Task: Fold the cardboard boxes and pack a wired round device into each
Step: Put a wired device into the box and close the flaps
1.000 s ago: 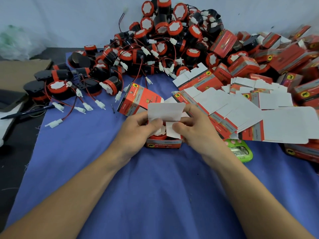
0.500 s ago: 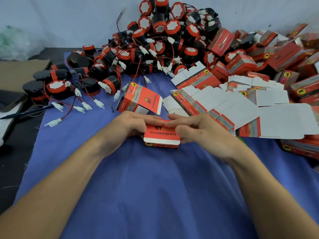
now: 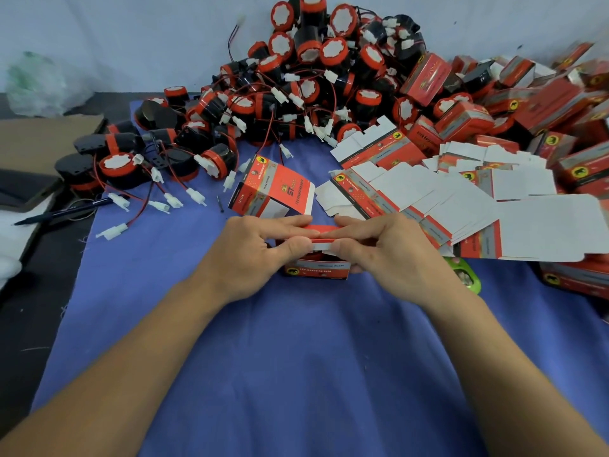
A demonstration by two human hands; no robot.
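Two hands meet on one small red box point(image 3: 316, 273), which stands on the blue cloth point(image 3: 296, 374) right in front of you.

Your left hand point(image 3: 250, 255) and right hand point(image 3: 389, 255) each pinch its lid flap point(image 3: 321, 247), fingers laid along the top and thumbs against the white tuck edge, fingertips nearly touching. A green object point(image 3: 464, 275) peeks out just beside your right wrist. Just beyond the hands an open folded box point(image 3: 273, 189) lies tilted, with flat box blanks point(image 3: 461, 199) fanned out to its right. On the left, a pen point(image 3: 66, 212) and brown cardboard point(image 3: 39, 140) lie on the dark table point(image 3: 33, 324). Farther back, wired round devices point(image 3: 313, 77) are heaped against the pale wall point(image 3: 131, 34), with closed boxes point(image 3: 543, 110) piled to their right.
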